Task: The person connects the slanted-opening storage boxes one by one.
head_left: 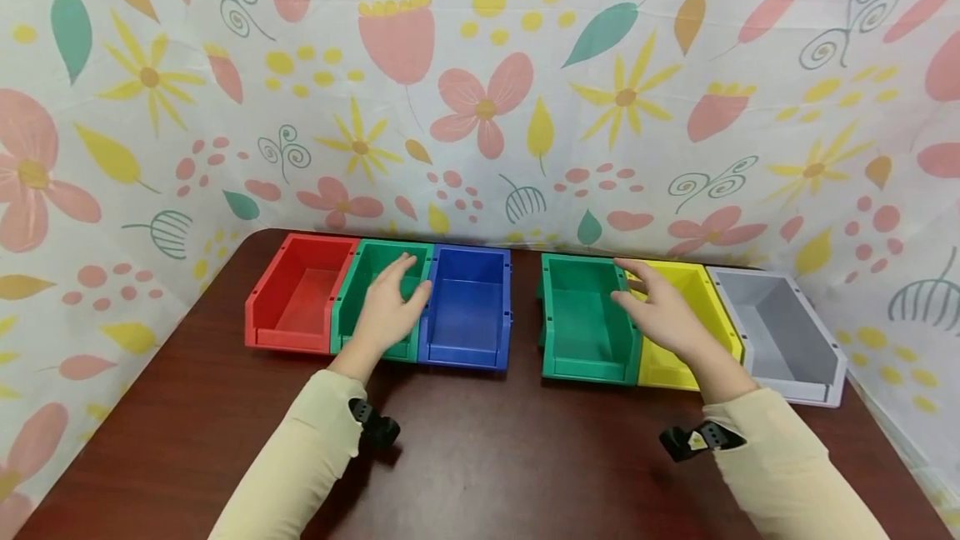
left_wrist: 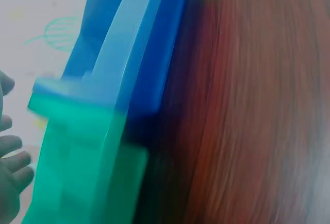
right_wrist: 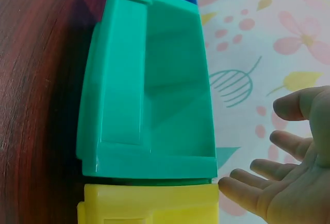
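Head view, six bins (head_left: pixel 467 307), low-fronted, multicoloured

The bare left hand (head_left: pixel 388 307), left of centre in the head view, points its relaxed fingers up and rightward, thumb apart. The bare right hand (head_left: pixel 663 313), right of centre, reaches toward the upper left, fingers loosely extended. A cream fabric left sleeve (head_left: pixel 288 457) and matching right sleeve (head_left: pixel 787 465) rise from the bottom edge.
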Demonstrator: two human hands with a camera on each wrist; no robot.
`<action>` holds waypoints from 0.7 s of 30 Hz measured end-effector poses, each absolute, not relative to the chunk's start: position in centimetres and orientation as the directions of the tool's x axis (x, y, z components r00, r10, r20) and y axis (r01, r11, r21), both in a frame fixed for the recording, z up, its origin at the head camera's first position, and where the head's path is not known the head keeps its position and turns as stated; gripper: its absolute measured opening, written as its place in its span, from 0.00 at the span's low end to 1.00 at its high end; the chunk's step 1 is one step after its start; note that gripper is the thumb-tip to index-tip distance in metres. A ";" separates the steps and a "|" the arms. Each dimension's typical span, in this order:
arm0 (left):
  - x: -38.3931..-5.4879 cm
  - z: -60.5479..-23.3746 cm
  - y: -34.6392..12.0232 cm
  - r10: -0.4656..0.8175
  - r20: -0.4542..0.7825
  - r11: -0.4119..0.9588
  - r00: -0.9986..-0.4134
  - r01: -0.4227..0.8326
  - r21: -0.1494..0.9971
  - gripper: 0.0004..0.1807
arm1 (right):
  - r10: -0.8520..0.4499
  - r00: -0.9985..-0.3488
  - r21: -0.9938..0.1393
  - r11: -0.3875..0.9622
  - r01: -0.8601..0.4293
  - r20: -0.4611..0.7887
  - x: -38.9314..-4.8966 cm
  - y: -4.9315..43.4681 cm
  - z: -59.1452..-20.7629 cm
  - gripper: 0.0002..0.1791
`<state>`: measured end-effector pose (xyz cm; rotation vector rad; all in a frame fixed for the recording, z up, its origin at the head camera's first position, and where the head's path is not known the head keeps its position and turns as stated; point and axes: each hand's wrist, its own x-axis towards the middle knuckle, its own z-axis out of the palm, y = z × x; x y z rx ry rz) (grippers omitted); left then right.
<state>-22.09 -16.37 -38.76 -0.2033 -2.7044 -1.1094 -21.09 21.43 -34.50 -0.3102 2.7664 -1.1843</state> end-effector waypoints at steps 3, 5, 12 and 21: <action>-22.6 -39.6 -15.3 0.068 0.183 0.652 -0.981 0.182 0.736 0.34 | -0.232 -0.972 -0.753 0.644 -0.130 -0.031 -21.0 21.4 -34.5 0.33; -22.9 -40.1 -14.9 0.074 0.168 0.631 -0.983 0.176 0.756 0.34 | -0.234 -0.972 -0.766 0.630 -0.126 -0.032 -20.9 21.3 -34.4 0.33; -23.1 -41.3 -14.7 0.046 0.158 0.600 -0.986 0.154 0.785 0.34 | -0.221 -0.975 -0.798 0.592 -0.116 -0.022 -21.1 20.4 -34.7 0.32; -23.2 -41.5 -14.8 0.025 0.150 0.578 -0.988 0.137 0.804 0.33 | -0.121 -0.993 -0.853 0.519 -0.065 0.003 -21.2 18.5 -36.5 0.33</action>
